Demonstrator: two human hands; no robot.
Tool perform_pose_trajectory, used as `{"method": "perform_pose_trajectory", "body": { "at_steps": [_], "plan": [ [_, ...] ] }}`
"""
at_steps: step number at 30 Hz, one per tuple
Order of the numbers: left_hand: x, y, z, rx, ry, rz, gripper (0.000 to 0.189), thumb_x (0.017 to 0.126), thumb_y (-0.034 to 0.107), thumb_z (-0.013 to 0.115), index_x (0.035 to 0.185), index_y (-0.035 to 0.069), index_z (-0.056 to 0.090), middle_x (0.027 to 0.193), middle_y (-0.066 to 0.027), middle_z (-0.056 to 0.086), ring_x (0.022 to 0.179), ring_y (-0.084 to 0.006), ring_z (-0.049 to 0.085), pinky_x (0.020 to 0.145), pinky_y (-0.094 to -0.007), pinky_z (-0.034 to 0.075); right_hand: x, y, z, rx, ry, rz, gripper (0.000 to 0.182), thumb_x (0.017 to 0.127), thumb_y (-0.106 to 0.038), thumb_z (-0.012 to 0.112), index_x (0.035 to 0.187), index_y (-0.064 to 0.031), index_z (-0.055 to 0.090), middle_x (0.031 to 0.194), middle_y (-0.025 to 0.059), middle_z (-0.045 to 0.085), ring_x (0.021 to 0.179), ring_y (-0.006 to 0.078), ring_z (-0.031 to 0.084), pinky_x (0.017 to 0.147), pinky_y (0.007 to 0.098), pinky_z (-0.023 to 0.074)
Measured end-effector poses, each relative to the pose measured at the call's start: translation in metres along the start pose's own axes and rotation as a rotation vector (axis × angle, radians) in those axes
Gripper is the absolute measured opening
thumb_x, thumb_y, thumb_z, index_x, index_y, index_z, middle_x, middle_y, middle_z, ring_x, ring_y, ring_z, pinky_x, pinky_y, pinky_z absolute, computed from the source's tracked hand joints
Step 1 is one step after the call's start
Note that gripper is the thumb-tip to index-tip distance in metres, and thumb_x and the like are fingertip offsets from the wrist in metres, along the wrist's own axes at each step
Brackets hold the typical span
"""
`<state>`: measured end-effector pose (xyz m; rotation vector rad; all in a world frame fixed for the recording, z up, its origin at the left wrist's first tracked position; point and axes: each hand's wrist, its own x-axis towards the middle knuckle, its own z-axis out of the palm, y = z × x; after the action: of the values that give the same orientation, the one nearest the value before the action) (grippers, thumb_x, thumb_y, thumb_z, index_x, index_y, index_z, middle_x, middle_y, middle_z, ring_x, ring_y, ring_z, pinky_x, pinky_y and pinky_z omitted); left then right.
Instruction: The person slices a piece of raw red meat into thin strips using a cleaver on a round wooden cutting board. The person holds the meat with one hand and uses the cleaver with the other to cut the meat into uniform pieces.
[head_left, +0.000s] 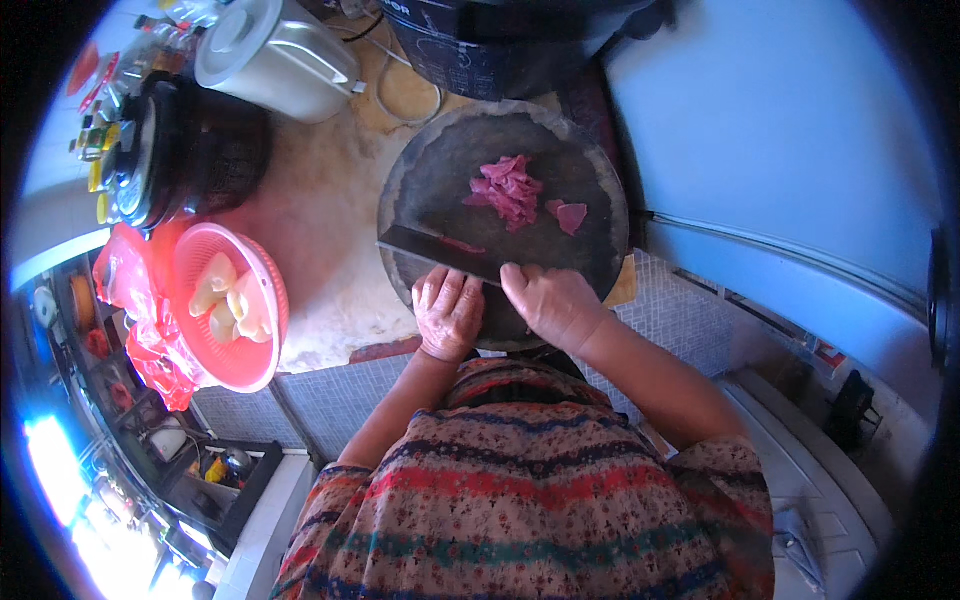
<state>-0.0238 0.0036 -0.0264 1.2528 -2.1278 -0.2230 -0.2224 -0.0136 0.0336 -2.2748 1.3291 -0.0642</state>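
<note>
My right hand (551, 304) grips a broad-bladed kitchen cleaver (427, 246) at its handle end, with the blade reaching left across a round, dark chopping board (577, 165). Just below the blade, my left hand (450, 311) rests on the board with its fingers bent against the cleaver's near side. Whether something lies under those fingers is hidden. A thin strip of raw meat (463, 244) lies along the blade's far side. Beyond it are a heap of sliced raw meat (508, 191) and, to its right, a couple of loose slices (570, 216).
At the left stand a pink plastic basket (279, 300) holding several pale peeled pieces, and a red plastic bag (161, 364). Behind are a black cooker (217, 150), a pale lidded jug (300, 71) and a large black appliance (487, 64). A white cable (409, 120) loops near the board.
</note>
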Motion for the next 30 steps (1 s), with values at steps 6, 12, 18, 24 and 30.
{"method": "perform_pose_trajectory", "body": {
  "at_steps": [6, 12, 18, 24, 30],
  "plan": [
    [-0.001, 0.000, -0.005, -0.048, 0.013, -0.011, 0.036, 0.073, 0.004, 0.069, 0.109, 0.004, 0.067, 0.112, -0.0132, 0.064, 0.105, -0.0327, 0.061, 0.090, -0.0447, 0.046, -0.024, 0.011, -0.032, 0.027, 0.049, 0.094, 0.018, 0.089, -0.008, 0.056, 0.105, -0.0024, 0.053, 0.080, 0.0168, 0.066, 0.069, 0.0352, 0.068, 0.055, 0.0443, 0.0537],
    [-0.006, -0.003, -0.006, -0.072, -0.034, -0.031, 0.036, 0.070, 0.003, 0.070, 0.105, 0.003, 0.067, 0.111, -0.0153, 0.065, 0.102, -0.0349, 0.061, 0.088, -0.0470, 0.046, -0.078, -0.024, -0.046, -0.004, -0.006, 0.076, 0.024, 0.086, -0.015, 0.059, 0.104, -0.0004, 0.053, 0.078, 0.0157, 0.064, 0.064, 0.0312, 0.068, 0.054, 0.0386, 0.0550],
    [-0.011, -0.005, -0.001, -0.038, -0.021, -0.007, 0.034, 0.067, 0.006, 0.072, 0.101, 0.006, 0.069, 0.111, -0.0126, 0.066, 0.104, -0.0334, 0.061, 0.088, -0.0459, 0.046, -0.090, -0.030, -0.030, -0.078, 0.018, 0.104, 0.022, 0.084, -0.014, 0.060, 0.100, -0.0012, 0.053, 0.073, 0.0127, 0.061, 0.058, 0.0263, 0.067, 0.049, 0.0367, 0.0528],
    [-0.005, -0.001, -0.003, 0.014, -0.018, 0.023, 0.035, 0.067, 0.008, 0.070, 0.101, 0.008, 0.070, 0.111, -0.0106, 0.066, 0.104, -0.0320, 0.061, 0.088, -0.0450, 0.046, -0.087, -0.033, -0.029, -0.060, -0.017, 0.123, 0.020, 0.085, -0.012, 0.060, 0.100, -0.0005, 0.052, 0.073, 0.0128, 0.062, 0.058, 0.0250, 0.067, 0.049, 0.0354, 0.0526],
    [-0.004, -0.002, -0.003, 0.017, -0.012, 0.022, 0.034, 0.063, 0.007, 0.071, 0.097, 0.006, 0.070, 0.107, -0.0117, 0.066, 0.101, -0.0329, 0.061, 0.089, -0.0477, 0.044, -0.080, -0.034, -0.028, -0.044, -0.033, 0.124, 0.020, 0.085, -0.011, 0.059, 0.101, 0.0000, 0.051, 0.074, 0.0138, 0.063, 0.059, 0.0259, 0.067, 0.048, 0.0356, 0.0528]
  ]
}}
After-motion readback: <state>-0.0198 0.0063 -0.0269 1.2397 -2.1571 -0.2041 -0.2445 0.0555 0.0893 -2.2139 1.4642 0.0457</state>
